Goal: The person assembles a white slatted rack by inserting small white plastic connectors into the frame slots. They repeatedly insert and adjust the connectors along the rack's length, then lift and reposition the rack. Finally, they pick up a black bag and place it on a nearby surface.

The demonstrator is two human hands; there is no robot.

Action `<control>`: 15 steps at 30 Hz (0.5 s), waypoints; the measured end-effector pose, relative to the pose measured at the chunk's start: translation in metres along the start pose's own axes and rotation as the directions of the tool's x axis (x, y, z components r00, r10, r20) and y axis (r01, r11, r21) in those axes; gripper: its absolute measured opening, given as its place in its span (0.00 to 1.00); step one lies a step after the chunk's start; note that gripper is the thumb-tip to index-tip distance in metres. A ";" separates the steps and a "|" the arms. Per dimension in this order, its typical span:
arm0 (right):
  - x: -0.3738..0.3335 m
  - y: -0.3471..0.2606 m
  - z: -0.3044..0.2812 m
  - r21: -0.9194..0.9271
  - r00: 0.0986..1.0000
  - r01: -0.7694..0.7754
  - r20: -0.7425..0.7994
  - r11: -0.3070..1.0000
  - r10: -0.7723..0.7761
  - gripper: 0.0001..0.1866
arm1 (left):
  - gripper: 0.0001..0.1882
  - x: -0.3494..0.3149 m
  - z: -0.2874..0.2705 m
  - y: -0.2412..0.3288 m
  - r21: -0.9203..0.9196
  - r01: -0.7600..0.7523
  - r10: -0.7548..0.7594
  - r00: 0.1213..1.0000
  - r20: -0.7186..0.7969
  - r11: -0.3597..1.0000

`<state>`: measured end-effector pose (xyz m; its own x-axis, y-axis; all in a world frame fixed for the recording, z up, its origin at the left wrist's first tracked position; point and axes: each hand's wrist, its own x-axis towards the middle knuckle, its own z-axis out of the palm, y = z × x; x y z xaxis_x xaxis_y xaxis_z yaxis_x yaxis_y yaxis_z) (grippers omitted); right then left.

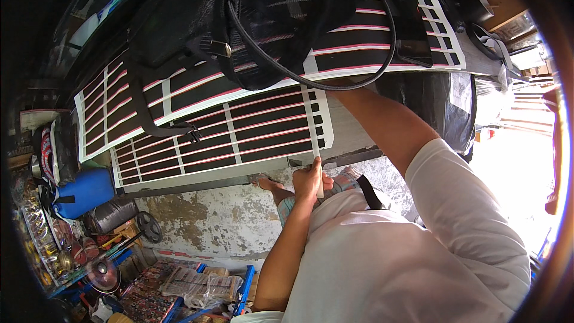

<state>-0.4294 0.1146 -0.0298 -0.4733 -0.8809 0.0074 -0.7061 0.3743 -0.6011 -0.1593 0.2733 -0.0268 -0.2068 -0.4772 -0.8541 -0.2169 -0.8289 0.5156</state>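
My left hand (308, 180) is closed around the lower end of a long, narrow white strip (317, 140) at the near edge of the table. That strip runs along the right side of a black sheet with white and red stripes (206, 143). Above it lies a second striped sheet (359, 39), crossed by similar pale strips. My right forearm (382, 113) reaches over the table, and my right hand's fingers are hidden behind a black cord loop and a black mesh bag (269, 24) with straps and a buckle. I cannot tell what that hand touches.
A dark phone-like slab (412, 33) lies on the upper sheet. To the right is a plastic-wrapped black bundle (418, 98). A blue container (86, 193), a fan (103, 275) and crates of small goods (197, 284) crowd the lower left. Bare feet show below the table.
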 end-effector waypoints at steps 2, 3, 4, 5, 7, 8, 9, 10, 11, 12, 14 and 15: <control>0.000 -0.001 0.000 0.005 1.000 -0.012 0.003 1.000 0.012 0.27 | 0.28 0.001 0.000 -0.001 0.006 0.010 -0.010 1.000 0.007 1.000; 0.001 -0.002 0.000 0.004 1.000 -0.018 0.007 1.000 0.018 0.27 | 0.28 0.003 -0.001 -0.001 0.004 0.014 -0.014 1.000 0.009 1.000; 0.001 -0.003 0.000 0.001 1.000 -0.023 0.012 1.000 0.023 0.27 | 0.28 0.004 -0.001 -0.001 -0.005 0.038 -0.038 0.999 0.007 0.999; 0.001 -0.004 -0.001 0.001 0.999 -0.027 0.017 1.000 0.027 0.26 | 0.28 0.005 0.000 -0.001 -0.004 0.023 -0.023 1.000 0.016 1.000; 0.001 -0.005 -0.001 -0.005 0.999 -0.036 0.024 0.999 0.036 0.26 | 0.27 0.008 0.000 -0.002 -0.012 0.036 -0.036 0.999 0.026 0.999; 0.002 -0.006 -0.001 -0.009 0.999 -0.042 0.028 0.999 0.042 0.26 | 0.27 0.010 0.000 -0.002 -0.016 0.050 -0.050 0.998 0.033 0.999; 0.002 -0.007 -0.002 -0.012 0.998 -0.048 0.034 0.999 0.048 0.26 | 0.27 0.012 -0.001 -0.002 -0.021 0.064 -0.063 0.997 0.041 0.998; 0.003 -0.009 -0.003 -0.017 0.998 -0.052 0.037 0.999 0.052 0.26 | 0.26 0.015 -0.001 -0.003 -0.007 0.077 -0.076 0.996 0.039 0.997; 0.004 -0.011 -0.003 -0.024 0.997 -0.056 0.043 0.998 0.057 0.26 | 0.26 0.016 -0.002 -0.004 -0.033 0.074 -0.072 0.996 0.058 0.997; 0.004 -0.014 -0.004 -0.033 0.997 -0.064 0.050 0.997 0.066 0.26 | 0.26 0.018 -0.003 -0.004 -0.037 0.070 -0.068 0.995 0.068 0.997; 0.000 -0.022 -0.007 -0.049 0.993 -0.088 0.069 0.995 0.091 0.26 | 0.26 0.019 -0.004 -0.005 -0.027 0.075 -0.073 0.995 0.073 0.997; -0.004 -0.027 -0.008 -0.073 0.989 -0.109 0.089 0.991 0.115 0.26 | 0.26 0.020 -0.005 -0.004 -0.015 0.083 -0.082 0.994 0.068 0.996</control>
<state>-0.4126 0.1108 -0.0075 -0.5028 -0.8541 -0.1331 -0.6871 0.4883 -0.5380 -0.1580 0.2662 -0.0463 -0.2524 -0.3871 -0.8868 -0.2193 -0.8697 0.4421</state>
